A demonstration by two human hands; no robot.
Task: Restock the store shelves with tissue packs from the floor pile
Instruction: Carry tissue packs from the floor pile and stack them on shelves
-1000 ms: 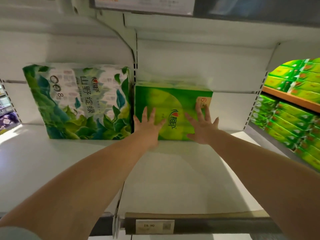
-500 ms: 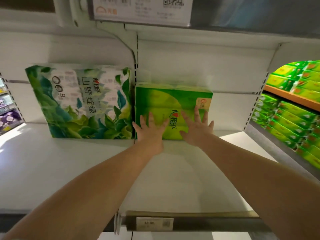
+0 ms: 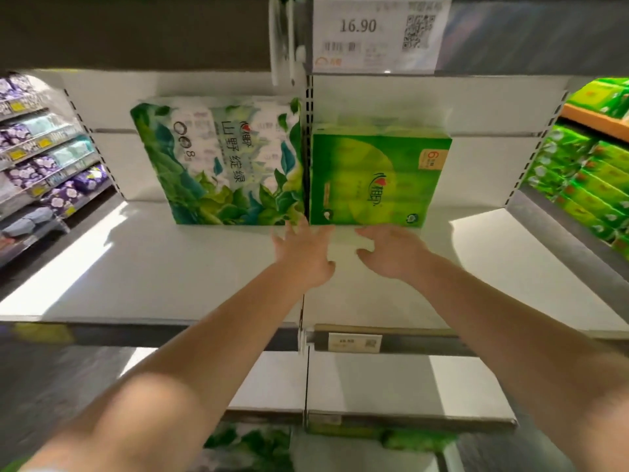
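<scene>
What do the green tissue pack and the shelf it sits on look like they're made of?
Green tissue pack: apparently thin glossy plastic film, with soft sheen and bulging rows beneath. Shelf: likely white painted metal, smooth and matte, with slotted uprights behind.

The green tissue pack (image 3: 379,180) (marked 6) stands upright at the white shelf's (image 3: 510,267) back.

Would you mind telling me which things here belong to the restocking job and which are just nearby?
Job: green tissue pack; leaf-print tissue pack; white shelf; left hand; right hand.
Nearby: price tag; purple packs; green packs.
</scene>
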